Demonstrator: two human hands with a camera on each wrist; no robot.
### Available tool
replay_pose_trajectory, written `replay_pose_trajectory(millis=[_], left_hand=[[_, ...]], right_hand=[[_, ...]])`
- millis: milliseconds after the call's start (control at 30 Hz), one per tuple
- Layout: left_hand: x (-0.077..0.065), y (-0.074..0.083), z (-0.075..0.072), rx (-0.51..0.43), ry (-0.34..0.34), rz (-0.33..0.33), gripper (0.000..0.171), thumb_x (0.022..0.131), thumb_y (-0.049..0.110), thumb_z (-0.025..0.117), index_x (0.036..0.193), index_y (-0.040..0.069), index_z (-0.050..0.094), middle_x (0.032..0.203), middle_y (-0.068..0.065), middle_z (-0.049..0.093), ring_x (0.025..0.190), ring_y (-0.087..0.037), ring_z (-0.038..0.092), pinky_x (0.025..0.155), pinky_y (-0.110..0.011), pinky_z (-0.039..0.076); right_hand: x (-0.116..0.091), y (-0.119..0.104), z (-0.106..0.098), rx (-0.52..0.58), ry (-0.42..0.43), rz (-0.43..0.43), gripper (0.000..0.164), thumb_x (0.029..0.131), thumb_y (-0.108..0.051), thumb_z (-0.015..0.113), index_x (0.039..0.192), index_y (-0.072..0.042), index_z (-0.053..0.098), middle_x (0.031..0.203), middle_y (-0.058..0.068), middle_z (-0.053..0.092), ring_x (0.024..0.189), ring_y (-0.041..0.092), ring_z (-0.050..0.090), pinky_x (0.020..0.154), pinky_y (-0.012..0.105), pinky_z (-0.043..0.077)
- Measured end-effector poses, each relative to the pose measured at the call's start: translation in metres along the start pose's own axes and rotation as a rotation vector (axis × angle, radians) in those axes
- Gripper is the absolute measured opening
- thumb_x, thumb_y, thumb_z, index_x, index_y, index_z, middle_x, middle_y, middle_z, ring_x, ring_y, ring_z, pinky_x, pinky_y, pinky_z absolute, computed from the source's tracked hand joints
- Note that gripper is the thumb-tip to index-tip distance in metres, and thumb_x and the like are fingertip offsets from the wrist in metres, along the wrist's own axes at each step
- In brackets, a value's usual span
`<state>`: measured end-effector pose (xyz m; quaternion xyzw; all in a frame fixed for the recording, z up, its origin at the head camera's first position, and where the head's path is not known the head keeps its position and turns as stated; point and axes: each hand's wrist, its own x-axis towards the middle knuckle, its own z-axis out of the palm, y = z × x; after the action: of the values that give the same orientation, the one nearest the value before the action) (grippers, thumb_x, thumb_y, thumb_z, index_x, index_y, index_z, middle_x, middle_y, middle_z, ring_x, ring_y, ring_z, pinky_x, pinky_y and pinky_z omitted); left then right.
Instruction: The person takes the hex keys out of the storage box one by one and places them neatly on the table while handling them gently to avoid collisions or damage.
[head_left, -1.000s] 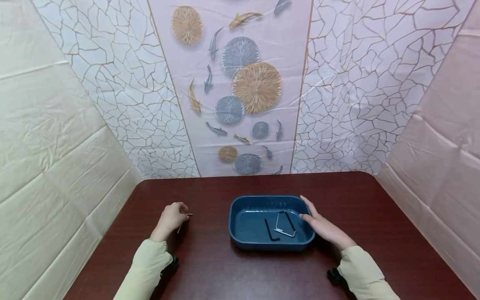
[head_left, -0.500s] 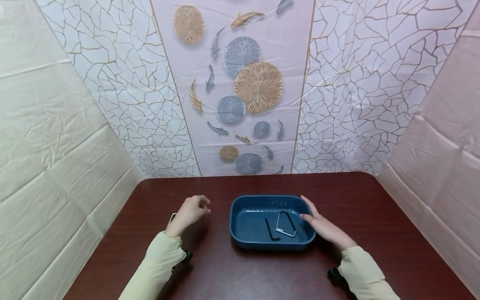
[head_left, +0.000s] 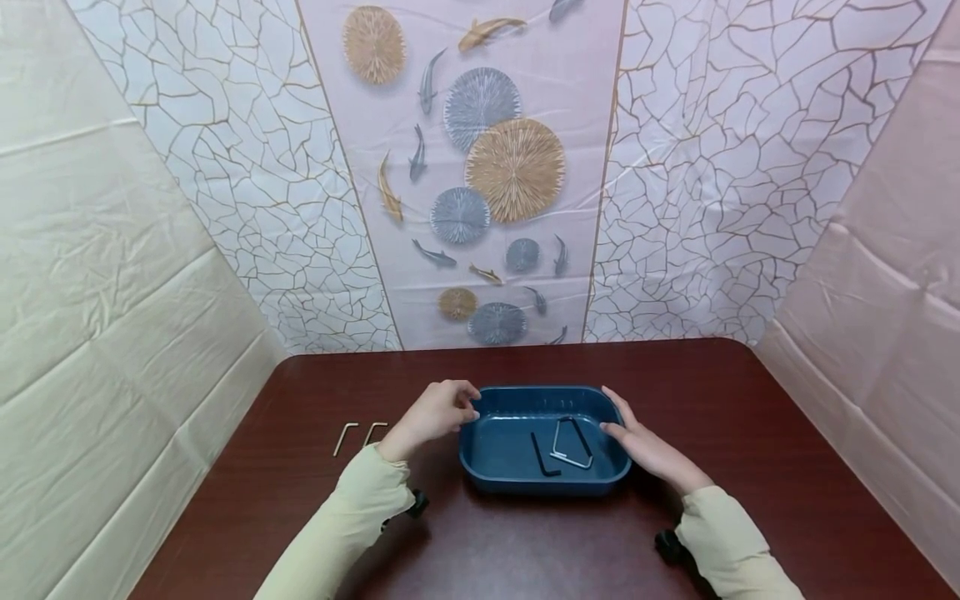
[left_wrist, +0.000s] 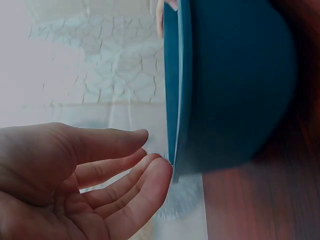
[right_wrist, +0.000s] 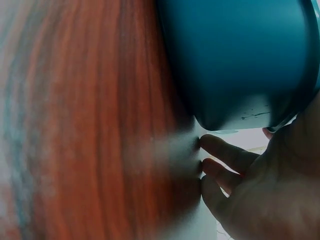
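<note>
The glossy dark-blue rectangular tray (head_left: 545, 486) is apparently steadied by the right hand (head_left: 647, 446), thumb hooked over it, while the left hand (head_left: 433, 413), loosely curved and empty, meets the opposite end.

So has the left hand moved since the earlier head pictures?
Yes: in the head view, the left hand has moved right across the table, from the two L-shaped keys to the left end of the blue tray.

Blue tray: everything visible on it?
The blue tray is rounded-rectangular, open-topped, thin-rimmed, smooth and plastic-looking. It sits upright on the dark reddish table, holding black and silver bent rods. The right grip rests at its right end, thumb over the rim; the left grip is at its left rim, contact unclear.
</note>
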<state>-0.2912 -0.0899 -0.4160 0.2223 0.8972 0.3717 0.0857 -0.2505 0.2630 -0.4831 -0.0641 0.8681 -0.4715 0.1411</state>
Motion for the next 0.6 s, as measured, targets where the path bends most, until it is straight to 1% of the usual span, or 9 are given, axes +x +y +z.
replay_pose_trajectory(millis=[100,200,267,400,533,600], left_hand=[[0.006,0.006,0.007,0.030,-0.031,0.020,0.025,0.094,0.006,0.070,0.116,-0.004,0.068,0.085,-0.006,0.068,0.065,-0.020,0.066,0.058,-0.028,0.055],[0.013,0.011,0.015,0.067,-0.054,0.031,0.024,0.093,0.008,0.071,0.114,-0.003,0.069,0.086,-0.005,0.069,0.061,-0.014,0.062,0.057,-0.027,0.053],[0.016,0.014,0.020,0.095,-0.067,0.034,0.024,0.093,0.010,0.072,0.113,-0.002,0.071,0.087,-0.005,0.070,0.063,-0.012,0.062,0.058,-0.027,0.052],[0.023,0.017,0.029,0.133,-0.098,0.043,0.026,0.092,0.012,0.074,0.113,-0.002,0.072,0.088,-0.004,0.071,0.067,-0.012,0.062,0.061,-0.028,0.052],[0.028,0.017,0.037,0.148,-0.109,0.048,0.025,0.091,0.012,0.074,0.112,-0.002,0.072,0.088,-0.004,0.071,0.070,-0.011,0.061,0.062,-0.027,0.052],[0.030,0.017,0.040,0.139,-0.114,0.035,0.025,0.091,0.011,0.074,0.112,-0.003,0.072,0.088,-0.004,0.070,0.068,-0.012,0.062,0.060,-0.028,0.053]], right_hand=[[0.000,-0.001,-0.001,-0.001,-0.002,-0.003,0.069,0.110,-0.028,0.036,0.162,-0.022,-0.008,0.164,0.026,-0.006,0.147,0.053,0.001,0.111,0.073,0.014],[-0.001,-0.002,-0.001,-0.007,0.000,-0.009,0.067,0.110,-0.023,0.035,0.162,-0.021,-0.007,0.164,0.026,-0.005,0.148,0.053,0.003,0.112,0.072,0.015],[-0.001,-0.003,-0.001,-0.024,0.007,-0.019,0.066,0.110,-0.021,0.034,0.162,-0.019,-0.006,0.164,0.027,-0.003,0.147,0.053,0.006,0.111,0.072,0.017],[-0.002,-0.004,-0.001,-0.058,0.031,-0.027,0.064,0.109,-0.020,0.036,0.161,-0.016,-0.002,0.162,0.030,0.004,0.145,0.054,0.014,0.110,0.071,0.023],[-0.003,-0.005,-0.001,-0.048,0.028,0.005,0.062,0.109,-0.021,0.036,0.159,-0.004,0.002,0.160,0.033,0.012,0.143,0.051,0.022,0.110,0.067,0.028],[-0.004,-0.006,0.000,-0.040,0.024,0.021,0.061,0.109,-0.022,0.035,0.156,0.002,0.005,0.158,0.034,0.015,0.142,0.049,0.025,0.109,0.065,0.029]])
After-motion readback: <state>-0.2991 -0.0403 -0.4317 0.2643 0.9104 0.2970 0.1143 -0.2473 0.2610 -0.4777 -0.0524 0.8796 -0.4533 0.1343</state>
